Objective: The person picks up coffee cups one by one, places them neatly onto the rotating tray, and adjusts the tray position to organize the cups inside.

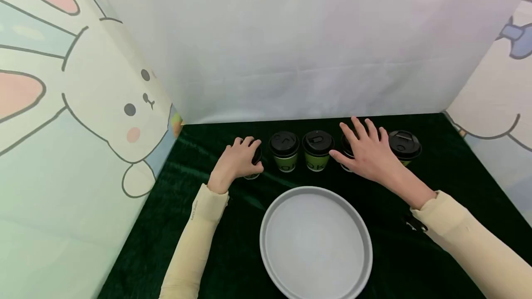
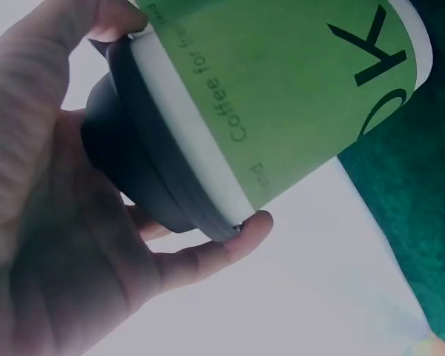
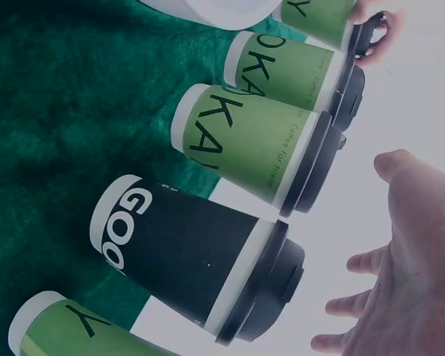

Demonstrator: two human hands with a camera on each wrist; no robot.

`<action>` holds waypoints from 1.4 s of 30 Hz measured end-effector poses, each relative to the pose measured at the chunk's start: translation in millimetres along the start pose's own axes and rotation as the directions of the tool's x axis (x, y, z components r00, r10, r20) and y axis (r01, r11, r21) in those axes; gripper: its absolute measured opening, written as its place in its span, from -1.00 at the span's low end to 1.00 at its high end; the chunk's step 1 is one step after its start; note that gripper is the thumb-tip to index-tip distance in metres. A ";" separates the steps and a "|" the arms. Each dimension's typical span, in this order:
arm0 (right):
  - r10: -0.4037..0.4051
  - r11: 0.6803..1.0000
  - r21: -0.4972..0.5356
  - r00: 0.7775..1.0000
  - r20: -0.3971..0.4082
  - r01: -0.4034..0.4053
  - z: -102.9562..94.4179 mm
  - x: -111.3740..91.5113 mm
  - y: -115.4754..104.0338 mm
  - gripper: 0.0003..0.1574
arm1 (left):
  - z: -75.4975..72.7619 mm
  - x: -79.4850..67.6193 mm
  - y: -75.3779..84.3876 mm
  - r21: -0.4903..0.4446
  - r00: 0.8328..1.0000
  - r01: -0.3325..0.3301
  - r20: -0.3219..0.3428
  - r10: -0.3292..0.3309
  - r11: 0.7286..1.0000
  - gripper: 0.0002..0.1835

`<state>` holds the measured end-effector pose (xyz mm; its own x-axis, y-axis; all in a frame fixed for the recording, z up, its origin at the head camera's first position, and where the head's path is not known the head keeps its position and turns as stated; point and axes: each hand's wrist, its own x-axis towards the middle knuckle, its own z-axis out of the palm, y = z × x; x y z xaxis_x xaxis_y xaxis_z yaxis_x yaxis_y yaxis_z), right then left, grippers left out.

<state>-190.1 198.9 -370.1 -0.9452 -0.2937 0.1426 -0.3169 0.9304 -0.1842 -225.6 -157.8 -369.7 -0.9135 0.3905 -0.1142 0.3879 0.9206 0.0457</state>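
Left fingers [image 2: 208, 258] grip a green cup [image 2: 282, 96] by its lid [image 2: 137, 156]; right fingers [image 3: 351, 303] spread near a black cup [image 3: 189, 248].

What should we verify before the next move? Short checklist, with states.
1. Left hand gripping the leftmost green paper cup: ok, fingers around the lid edge.
2. Right hand gripping the black paper cup with white lettering: not ok, fingers spread, apart from it.
3. Round grey rimmed tray lying flat in front of the cups: ok.
4. Black plastic lids on all five cups: ok.
5. Cup contents: cannot tell, lids hide them.
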 end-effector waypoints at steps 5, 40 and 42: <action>-0.028 1.000 0.013 0.998 -0.061 0.028 3.7 -8.1 -2.9 0.04 | -6.4 -14.4 3.1 0.074 0.994 -0.024 -0.106 0.032 0.997 -0.26; -0.351 0.931 0.103 0.936 -0.004 0.349 54.0 -95.5 -17.3 -0.24 | -17.9 -115.4 159.9 0.271 0.583 -0.792 0.068 0.810 0.547 -0.30; -0.365 0.925 0.116 0.931 0.004 0.362 56.1 -96.9 -16.6 -0.23 | -12.4 -118.4 161.8 0.274 0.569 -0.800 0.067 0.820 0.533 -0.30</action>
<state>-97.6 199.6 -435.5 -0.7648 -0.6137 0.1961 -0.6443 0.7290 -0.2312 -56.2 -55.0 -336.5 -0.1935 0.9766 -0.0936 0.9717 0.1776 -0.1557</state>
